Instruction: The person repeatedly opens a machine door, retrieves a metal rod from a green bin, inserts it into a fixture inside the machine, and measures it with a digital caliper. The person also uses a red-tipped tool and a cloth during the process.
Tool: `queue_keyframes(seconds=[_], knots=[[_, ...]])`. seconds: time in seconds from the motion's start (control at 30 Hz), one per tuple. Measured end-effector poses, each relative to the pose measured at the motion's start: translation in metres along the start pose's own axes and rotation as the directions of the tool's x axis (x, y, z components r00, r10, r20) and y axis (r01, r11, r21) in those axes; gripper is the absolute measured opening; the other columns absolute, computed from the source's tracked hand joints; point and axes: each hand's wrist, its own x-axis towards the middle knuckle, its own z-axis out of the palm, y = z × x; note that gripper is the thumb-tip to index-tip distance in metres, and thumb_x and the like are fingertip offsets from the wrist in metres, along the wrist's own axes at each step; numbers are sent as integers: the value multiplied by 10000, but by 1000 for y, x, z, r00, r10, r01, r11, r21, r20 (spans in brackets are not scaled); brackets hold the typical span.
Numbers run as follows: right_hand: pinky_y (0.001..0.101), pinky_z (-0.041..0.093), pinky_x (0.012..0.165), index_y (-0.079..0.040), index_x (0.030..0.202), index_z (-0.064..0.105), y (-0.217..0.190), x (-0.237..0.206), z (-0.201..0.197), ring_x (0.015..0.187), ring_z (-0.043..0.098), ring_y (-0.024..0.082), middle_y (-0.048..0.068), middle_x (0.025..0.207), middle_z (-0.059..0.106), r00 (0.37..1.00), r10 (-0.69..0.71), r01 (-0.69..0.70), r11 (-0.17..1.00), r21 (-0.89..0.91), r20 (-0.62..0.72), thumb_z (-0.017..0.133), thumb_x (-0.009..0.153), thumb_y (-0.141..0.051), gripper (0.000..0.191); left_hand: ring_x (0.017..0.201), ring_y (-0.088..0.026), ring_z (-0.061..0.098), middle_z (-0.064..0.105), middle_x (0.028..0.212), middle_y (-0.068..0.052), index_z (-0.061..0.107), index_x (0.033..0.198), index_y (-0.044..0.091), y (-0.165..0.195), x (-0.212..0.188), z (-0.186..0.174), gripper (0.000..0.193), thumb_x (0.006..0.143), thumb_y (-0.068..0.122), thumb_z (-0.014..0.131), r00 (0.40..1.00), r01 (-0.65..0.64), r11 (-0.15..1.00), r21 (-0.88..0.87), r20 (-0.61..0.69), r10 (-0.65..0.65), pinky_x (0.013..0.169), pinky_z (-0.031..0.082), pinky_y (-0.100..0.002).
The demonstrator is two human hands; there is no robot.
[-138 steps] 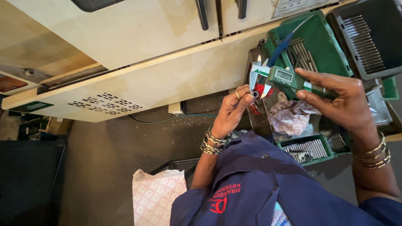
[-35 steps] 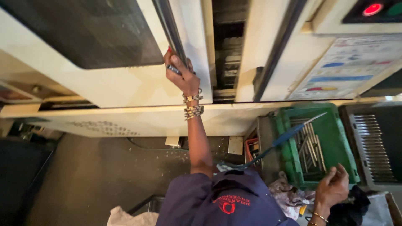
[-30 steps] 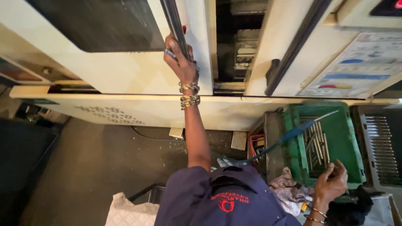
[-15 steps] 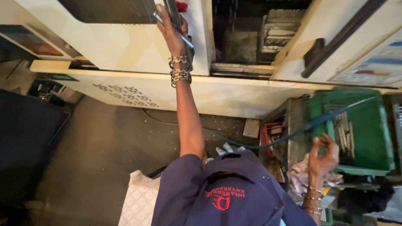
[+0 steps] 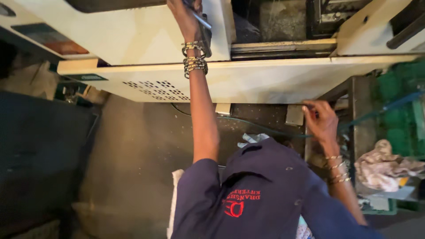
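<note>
My left hand (image 5: 188,17) is raised and closed round the dark door handle (image 5: 204,27), whose long axis runs up the cream door (image 5: 133,35); my right hand (image 5: 322,121) hangs low, fingers loosely curled, holding nothing.

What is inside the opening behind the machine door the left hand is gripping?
Past the cream door held by the left hand, only dark, grimy metal surfaces show; deeper parts are lost in shadow.
</note>
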Motion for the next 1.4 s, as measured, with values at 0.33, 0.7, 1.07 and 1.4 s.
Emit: queue_keyframes(seconds=[0.33,0.7,1.07,1.4], knots=[[305,554,905,-53,1267,697,-21,176,54,1038,684,146,57,1166,719,992,-17,-45,877,478,124,673,1088,-259,274,456,-95,435,488,575,-11,520,848,92,6,16,-36,641,1000,709,442,992,-122,988,99,-8,124,415,309,-261],[296,584,764,-58,1379,626,-65,466,131,884,666,118,4,1088,722,922,138,-380,150,913,362,778,972,-401,553,520,-83,410,512,678,-18,583,1014,14,-9,27,-39,682,1037,680,438,948,-227,944,242,-167,270,467,297,-255],[257,433,588,-118,1353,648,-106,583,157,999,709,168,54,1249,730,925,253,-312,76,947,285,850,755,-541,760,499,-100,414,495,679,-42,564,1061,-4,-32,36,-52,733,1017,718,443,922,-281,908,311,-175,345,451,272,-256],[216,414,580,-180,1036,758,-94,600,170,696,608,55,-95,875,709,932,213,-308,39,951,293,837,848,-419,314,537,-115,446,615,827,-102,550,1089,-10,-41,42,-57,737,1008,717,462,899,-324,893,312,-194,394,468,317,-268]])
